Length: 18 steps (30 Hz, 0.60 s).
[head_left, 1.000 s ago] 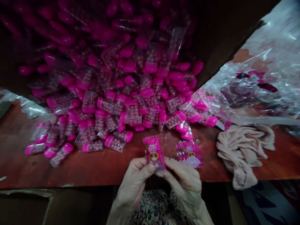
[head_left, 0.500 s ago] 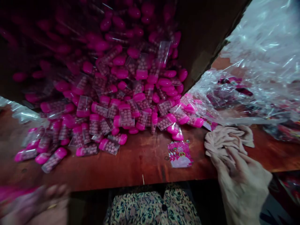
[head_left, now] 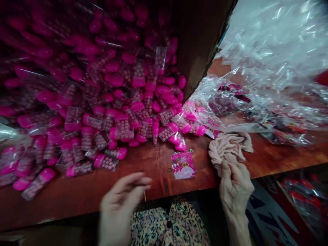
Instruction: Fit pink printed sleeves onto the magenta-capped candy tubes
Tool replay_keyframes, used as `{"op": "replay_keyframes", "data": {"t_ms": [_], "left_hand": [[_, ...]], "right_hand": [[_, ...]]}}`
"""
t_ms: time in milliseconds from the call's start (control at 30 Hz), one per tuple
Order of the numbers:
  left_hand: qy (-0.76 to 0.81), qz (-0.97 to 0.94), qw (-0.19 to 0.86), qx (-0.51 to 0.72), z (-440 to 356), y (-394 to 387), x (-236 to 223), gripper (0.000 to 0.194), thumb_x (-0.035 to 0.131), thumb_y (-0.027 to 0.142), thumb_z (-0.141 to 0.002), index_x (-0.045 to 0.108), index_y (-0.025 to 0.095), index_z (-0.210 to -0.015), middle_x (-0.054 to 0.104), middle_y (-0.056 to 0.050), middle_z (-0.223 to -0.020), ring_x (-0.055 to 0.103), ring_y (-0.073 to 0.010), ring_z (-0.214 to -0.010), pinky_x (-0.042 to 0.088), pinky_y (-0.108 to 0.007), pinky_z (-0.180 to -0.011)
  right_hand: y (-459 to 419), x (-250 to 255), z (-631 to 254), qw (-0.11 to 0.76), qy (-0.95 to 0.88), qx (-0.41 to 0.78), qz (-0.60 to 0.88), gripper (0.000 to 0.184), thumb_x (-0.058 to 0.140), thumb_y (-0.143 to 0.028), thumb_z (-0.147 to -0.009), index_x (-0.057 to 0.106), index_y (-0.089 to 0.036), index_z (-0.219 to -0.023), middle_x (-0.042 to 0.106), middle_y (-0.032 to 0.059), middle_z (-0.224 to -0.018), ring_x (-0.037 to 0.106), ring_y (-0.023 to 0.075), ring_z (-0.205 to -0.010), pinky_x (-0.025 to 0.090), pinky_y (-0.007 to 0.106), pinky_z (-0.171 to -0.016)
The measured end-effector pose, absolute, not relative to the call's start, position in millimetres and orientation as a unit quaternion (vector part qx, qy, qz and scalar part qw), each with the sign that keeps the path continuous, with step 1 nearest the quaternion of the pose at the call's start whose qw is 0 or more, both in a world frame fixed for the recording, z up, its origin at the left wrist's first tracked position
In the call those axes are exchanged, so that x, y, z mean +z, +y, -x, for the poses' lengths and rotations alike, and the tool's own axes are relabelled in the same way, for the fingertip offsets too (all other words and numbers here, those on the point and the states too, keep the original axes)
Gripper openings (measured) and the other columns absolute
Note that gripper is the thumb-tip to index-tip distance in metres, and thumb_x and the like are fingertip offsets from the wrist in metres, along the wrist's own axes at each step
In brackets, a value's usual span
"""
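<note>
My left hand (head_left: 121, 206), blurred by motion, hovers at the table's front edge. Its fingers are loosely stretched out, and nothing shows in them. At the right, my right hand (head_left: 235, 188) pinches the near end of a crumpled beige cloth (head_left: 228, 145) lying on the table. Between the hands lies a small stack of pink printed labels (head_left: 183, 165). Behind them spreads a heap of small clear bottles with pink caps (head_left: 123, 124), filled with pale pink beads or balls. The heap spills from a dark cardboard box (head_left: 200, 44) tipped toward me.
Clear plastic bags (head_left: 269, 58) cover the back right, with some dark and red printed pieces under them. Bottles reach the left part of the reddish-brown tabletop (head_left: 84, 196). Below the right edge are a lettered carton (head_left: 271, 212) and wrapped red items (head_left: 299, 191).
The view has shifted right. My left hand has come from the lower left, where a blurred pink thing was with it, toward the middle. My right fingers have closed from resting on the cloth to pinching it.
</note>
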State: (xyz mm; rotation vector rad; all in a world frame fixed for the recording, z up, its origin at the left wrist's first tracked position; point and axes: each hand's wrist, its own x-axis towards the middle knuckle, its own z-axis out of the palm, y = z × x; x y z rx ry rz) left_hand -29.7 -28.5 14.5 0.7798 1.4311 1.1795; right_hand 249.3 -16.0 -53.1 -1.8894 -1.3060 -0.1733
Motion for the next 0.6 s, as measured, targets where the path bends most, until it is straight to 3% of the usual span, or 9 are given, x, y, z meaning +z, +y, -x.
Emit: {"op": "replay_keyframes", "data": {"t_ms": [100, 167, 267, 367, 467, 600], "left_hand": [[0.487, -0.576, 0.558, 0.347, -45.0, -5.7, 22.3, 0.015, 0.061, 0.017, -0.077, 0.068, 0.018, -0.09, 0.07, -0.004, -0.082, 0.064, -0.0175, -0.075, 0.053, -0.028, -0.068], [0.436, -0.73, 0.446, 0.279, -87.7, 5.3, 18.3, 0.023, 0.053, 0.014, -0.081, 0.064, 0.016, -0.102, 0.067, -0.008, -0.092, 0.062, -0.0203, -0.083, 0.051, -0.033, -0.076], [0.397, -0.868, 0.229, 0.193, -136.5, 14.1, 2.4, 0.03, 0.047, 0.005, -0.078, 0.058, 0.006, -0.107, 0.062, -0.016, -0.101, 0.059, -0.0235, -0.086, 0.051, -0.035, -0.074], [0.379, -0.901, 0.086, 0.193, -162.0, 15.8, -14.0, 0.031, 0.045, 0.01, -0.082, 0.057, 0.001, -0.109, 0.056, -0.023, -0.114, 0.054, -0.0295, -0.105, 0.047, -0.038, -0.085], [0.351, -0.907, 0.072, 0.223, -167.0, 20.2, -21.9, 0.033, 0.045, 0.013, -0.084, 0.056, 0.007, -0.115, 0.051, -0.021, -0.126, 0.047, -0.0323, -0.116, 0.042, -0.043, -0.093], [0.363, -0.893, 0.15, 0.22, -160.4, 32.8, -20.1, 0.026, 0.052, 0.013, -0.082, 0.06, 0.014, -0.106, 0.057, -0.016, -0.121, 0.053, -0.0301, -0.106, 0.044, -0.043, -0.089]], "right_hand": [[-18.8, -53.2, -248.8, 0.401, -0.525, -0.037, 0.75, 0.036, 0.045, -0.045, -0.087, 0.064, -0.015, -0.085, 0.059, 0.0104, -0.088, 0.054, 0.0229, -0.087, 0.044, 0.04, -0.08], [-24.7, -52.5, -250.5, 0.418, -0.517, 0.021, 0.747, 0.036, 0.041, -0.043, -0.089, 0.064, -0.015, -0.094, 0.06, 0.0115, -0.097, 0.054, 0.0236, -0.096, 0.043, 0.041, -0.085], [-36.8, -53.4, -255.6, 0.461, -0.497, 0.108, 0.727, 0.034, 0.042, -0.038, -0.089, 0.06, -0.016, -0.107, 0.059, 0.0117, -0.11, 0.053, 0.0239, -0.107, 0.039, 0.044, -0.093], [-42.9, -57.1, -258.8, 0.474, -0.497, 0.091, 0.721, 0.035, 0.053, -0.036, -0.082, 0.06, -0.014, -0.108, 0.059, 0.0131, -0.11, 0.055, 0.0258, -0.103, 0.04, 0.046, -0.092], [-36.7, -59.9, -258.3, 0.484, -0.476, 0.023, 0.734, 0.03, 0.056, -0.037, -0.08, 0.066, -0.013, -0.094, 0.062, 0.0118, -0.093, 0.059, 0.0246, -0.087, 0.044, 0.044, -0.083], [-22.9, -58.3, -257.7, 0.513, -0.44, 0.014, 0.737, 0.029, 0.056, -0.041, -0.081, 0.067, -0.014, -0.081, 0.061, 0.0086, -0.078, 0.058, 0.0221, -0.073, 0.047, 0.04, -0.074]]}}
